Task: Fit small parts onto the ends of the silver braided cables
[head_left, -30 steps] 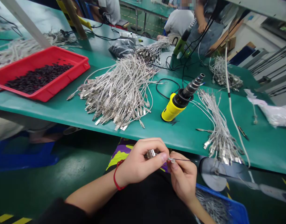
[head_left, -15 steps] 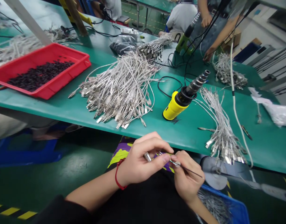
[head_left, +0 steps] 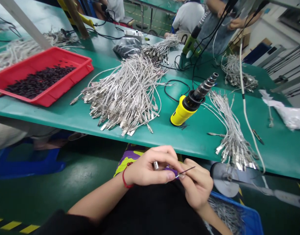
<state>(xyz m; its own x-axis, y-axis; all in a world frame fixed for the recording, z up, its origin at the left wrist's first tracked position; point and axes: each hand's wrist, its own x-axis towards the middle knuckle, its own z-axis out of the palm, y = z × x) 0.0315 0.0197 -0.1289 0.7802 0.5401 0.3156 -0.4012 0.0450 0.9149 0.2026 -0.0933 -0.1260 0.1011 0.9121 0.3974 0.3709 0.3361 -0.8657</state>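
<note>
- I am reading no brand, label or writing anywhere; the dark mark on the yellow heat gun [head_left: 189, 106] is too small to make out.
- My left hand [head_left: 150, 168] is pinching a small metal connector [head_left: 156, 165] between thumb and curled fingers, held over my lap just below the edge of the green table [head_left: 67, 112].
- The connector is sitting at the fingertips, its end showing between index finger and thumb.
- My right hand [head_left: 197, 182] is closing its fingers on a thin dark tube [head_left: 185, 171], which is slanting up to the right from the pinch.
- The tube's lower end is meeting the left thumb tip; the two hands are touching there.
- I cannot tell whether the tube is already over the cable.
- A big pile of silver cables [head_left: 125, 93] is lying on the table ahead, left of the heat gun; a smaller cable bundle [head_left: 229, 137] is lying to its right.
- A red tray [head_left: 52, 94] of small black pieces is sitting far left.
- A blue bin [head_left: 247, 218] is standing beside my right forearm.
</note>
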